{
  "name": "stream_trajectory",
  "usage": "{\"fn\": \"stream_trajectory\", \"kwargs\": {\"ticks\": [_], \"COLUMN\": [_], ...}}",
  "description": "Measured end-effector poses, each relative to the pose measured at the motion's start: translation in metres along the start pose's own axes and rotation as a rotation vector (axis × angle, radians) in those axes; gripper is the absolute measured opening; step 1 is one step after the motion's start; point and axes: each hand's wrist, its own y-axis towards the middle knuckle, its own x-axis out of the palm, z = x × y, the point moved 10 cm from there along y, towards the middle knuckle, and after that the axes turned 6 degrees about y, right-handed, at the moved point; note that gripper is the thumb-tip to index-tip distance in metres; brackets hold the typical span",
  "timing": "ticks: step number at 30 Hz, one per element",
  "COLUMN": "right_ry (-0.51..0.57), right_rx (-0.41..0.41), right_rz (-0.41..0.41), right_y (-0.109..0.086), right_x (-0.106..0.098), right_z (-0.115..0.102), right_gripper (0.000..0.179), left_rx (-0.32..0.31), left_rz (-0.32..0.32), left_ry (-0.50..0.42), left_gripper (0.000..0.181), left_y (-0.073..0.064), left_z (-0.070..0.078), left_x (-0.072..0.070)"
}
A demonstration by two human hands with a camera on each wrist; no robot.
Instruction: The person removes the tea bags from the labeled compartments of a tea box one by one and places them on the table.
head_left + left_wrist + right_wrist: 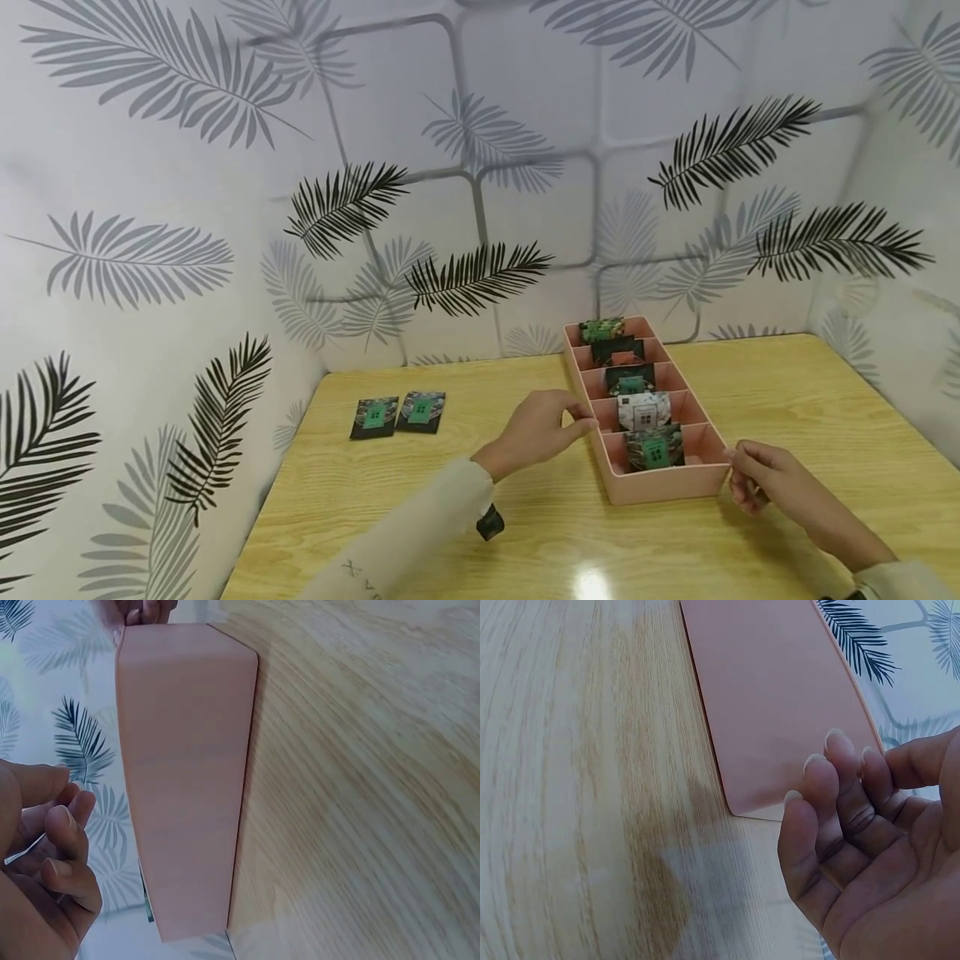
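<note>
A pink divided organizer box [667, 487] stands on the table, holding several small printed sachets, such as a dark one with a green label [654, 450] in the nearest compartment. My left hand [536, 429] is beside the box's left wall, fingers loosely bent. The left wrist view shows a gap between that hand [49, 847] and the box [184, 780], with nothing held. At the near right corner, my right hand [772, 483] pinches the rim between thumb and index finger. Its other fingers [801, 832] are bent beside the box's outer wall [772, 697].
Two dark sachets with green labels, a left one [375, 417] and a right one [421, 412], lie flat on the wooden table [450, 492] left of the box. A leaf-patterned wall covering [525, 208] rises behind the table.
</note>
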Motion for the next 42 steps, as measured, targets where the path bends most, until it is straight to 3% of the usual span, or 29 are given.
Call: {"fn": "stream_trajectory", "kwargs": {"ticks": [9,20,26,42], "right_ry": [-0.004,0.008,0.011,0.019], "right_rx": [-0.008,-0.006,-0.009,-0.007], "right_rz": [-0.013,-0.031,-0.030,-0.021], "right_y": [0.000,0.001,0.001,0.001], "right_x": [0.001,0.001,0.001,0.001], "right_z": [-0.002,-0.001,-0.002,-0.002], "right_gripper": [0.047,0.046,0.045,0.046], "left_rx": [0.067,0.049,0.057,0.059], "left_rz": [-0.056,-0.110,-0.097,-0.048], "left_ry": [0.061,0.115,0.187,0.188], "left_gripper": [0.013,0.021,0.018,0.009], "left_y": [0.012,0.016,0.018,0.021], "left_z": [0.020,0.029,0.032,0.034], "left_x": [0.022,0.042,0.047,0.045]}}
